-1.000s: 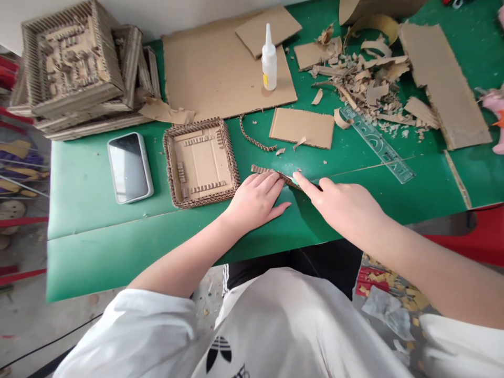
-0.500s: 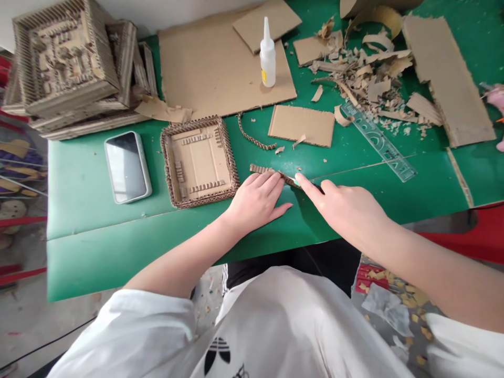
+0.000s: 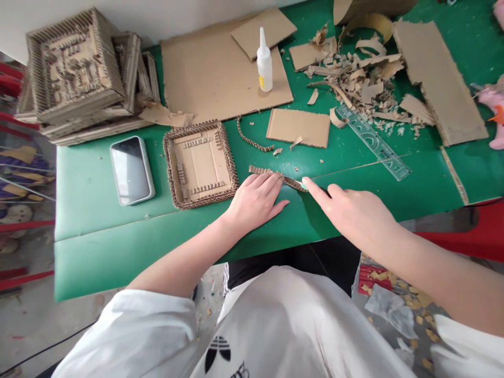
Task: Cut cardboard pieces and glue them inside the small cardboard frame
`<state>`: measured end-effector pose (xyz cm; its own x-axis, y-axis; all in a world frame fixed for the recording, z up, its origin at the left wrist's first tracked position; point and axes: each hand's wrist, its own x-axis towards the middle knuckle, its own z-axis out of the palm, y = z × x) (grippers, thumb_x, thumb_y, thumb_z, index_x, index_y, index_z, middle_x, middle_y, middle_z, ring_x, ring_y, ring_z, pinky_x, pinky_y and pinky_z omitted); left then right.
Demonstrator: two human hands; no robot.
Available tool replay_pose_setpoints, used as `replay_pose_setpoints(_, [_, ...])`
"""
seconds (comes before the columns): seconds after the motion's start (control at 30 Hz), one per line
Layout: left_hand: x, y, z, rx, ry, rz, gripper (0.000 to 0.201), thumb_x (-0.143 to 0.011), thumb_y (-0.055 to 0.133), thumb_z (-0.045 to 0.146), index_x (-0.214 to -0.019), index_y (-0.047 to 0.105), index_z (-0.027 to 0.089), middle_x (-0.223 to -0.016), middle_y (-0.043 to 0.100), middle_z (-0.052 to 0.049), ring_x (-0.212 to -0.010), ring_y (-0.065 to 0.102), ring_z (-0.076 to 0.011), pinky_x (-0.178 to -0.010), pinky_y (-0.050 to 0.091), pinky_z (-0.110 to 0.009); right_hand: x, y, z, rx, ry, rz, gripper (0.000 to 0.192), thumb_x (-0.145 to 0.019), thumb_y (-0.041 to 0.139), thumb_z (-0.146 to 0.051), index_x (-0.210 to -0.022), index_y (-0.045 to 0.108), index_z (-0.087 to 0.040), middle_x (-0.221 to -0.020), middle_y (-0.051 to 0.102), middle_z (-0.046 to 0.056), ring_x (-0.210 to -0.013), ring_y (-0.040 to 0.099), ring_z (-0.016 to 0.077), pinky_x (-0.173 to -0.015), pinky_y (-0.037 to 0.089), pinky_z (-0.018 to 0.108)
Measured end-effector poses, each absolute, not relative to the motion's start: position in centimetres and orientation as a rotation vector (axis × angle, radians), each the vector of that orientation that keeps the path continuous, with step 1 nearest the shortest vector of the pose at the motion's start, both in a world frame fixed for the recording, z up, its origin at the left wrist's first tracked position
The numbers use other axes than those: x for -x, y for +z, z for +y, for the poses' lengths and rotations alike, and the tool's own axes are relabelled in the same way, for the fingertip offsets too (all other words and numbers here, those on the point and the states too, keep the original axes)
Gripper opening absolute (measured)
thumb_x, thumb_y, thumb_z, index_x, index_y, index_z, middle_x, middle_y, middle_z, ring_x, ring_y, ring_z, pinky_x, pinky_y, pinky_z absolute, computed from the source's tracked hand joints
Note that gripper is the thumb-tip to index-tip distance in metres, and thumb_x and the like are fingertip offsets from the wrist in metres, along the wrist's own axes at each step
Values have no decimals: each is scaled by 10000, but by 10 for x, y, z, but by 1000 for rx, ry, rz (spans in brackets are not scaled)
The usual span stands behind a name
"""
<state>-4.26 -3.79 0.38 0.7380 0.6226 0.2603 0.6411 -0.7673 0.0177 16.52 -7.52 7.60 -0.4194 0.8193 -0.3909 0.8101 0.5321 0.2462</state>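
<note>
Currently, the left hand (image 3: 258, 198) lies flat, pressing a corrugated strip (image 3: 293, 185) that runs toward the right hand (image 3: 352, 207), closed around a mostly hidden cutter (image 3: 302, 184); a cardboard tray (image 3: 232, 157) sits left of both.

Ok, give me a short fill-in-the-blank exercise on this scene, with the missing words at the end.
1. The hand lying flat on the corrugated strip is the ____ one.
2. The bottle stands on a large sheet of ____.
3. Left of the square tray lies a ____.
4. The tabletop is coloured ____.

Missing words: left; cardboard; phone; green.
</note>
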Motion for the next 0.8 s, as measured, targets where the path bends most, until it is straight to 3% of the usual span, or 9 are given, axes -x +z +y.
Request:
replay_pose_setpoints(0.17, [45, 2, -38, 2860, -395, -1043, 447, -904, 427, 402, -1162, 573, 68, -1161, 637, -130, -1083, 585, -264, -908, 454, -385, -185, 80, -75, -1376, 3, 2272, 648, -837, 369, -71, -1447, 249, -255, -725, 576, 41, -476, 503, 118, -427, 168, 265])
replay_pose_setpoints(0.37, [49, 3, -35, 2827, -525, -951, 317, -903, 439, 272, -1127, 601, 114, -1135, 655, -89, -1131, 567, -244, -994, 405, -395, -210, 54, -68, -1617, 298, 2394, 480, -947, 310, -276, -1424, 288, -330, -801, 568, 64, -604, 518, 152, -463, 177, 268])
replay_pose_setpoints(0.53, [55, 9, -37, 2775, -632, -1078, 244, -873, 478, 228, -1036, 639, 143, -1006, 674, -97, -960, 612, -231, -797, 473, -366, -204, 35, -55, -1659, 344, 2537, 447, -917, 411, -297, -1360, 422, -240, -1007, 593, 134, -839, 527, 239, -605, 351, 315])
replay_pose_setpoints(0.63, [58, 12, -39, 2712, -672, -1229, 229, -866, 487, 231, -998, 654, 146, -883, 672, -87, -790, 595, -204, -678, 468, -333, -176, 35, -44, -1701, 204, 2731, 374, -908, 437, -316, -1223, 559, -156, -1050, 601, 140, -918, 505, 247, -709, 403, 342])
replay_pose_setpoints(0.8, [59, 15, -39, 2696, -806, -1300, 217, -865, 490, 220, -953, 668, 131, -763, 658, -63, -684, 554, -166, -650, 469, -289, -127, 28, -25, -1714, -178, 2790, 267, -864, 529, -307, -1045, 653, -156, -893, 623, 97, -868, 533, 235, -643, 413, 315])
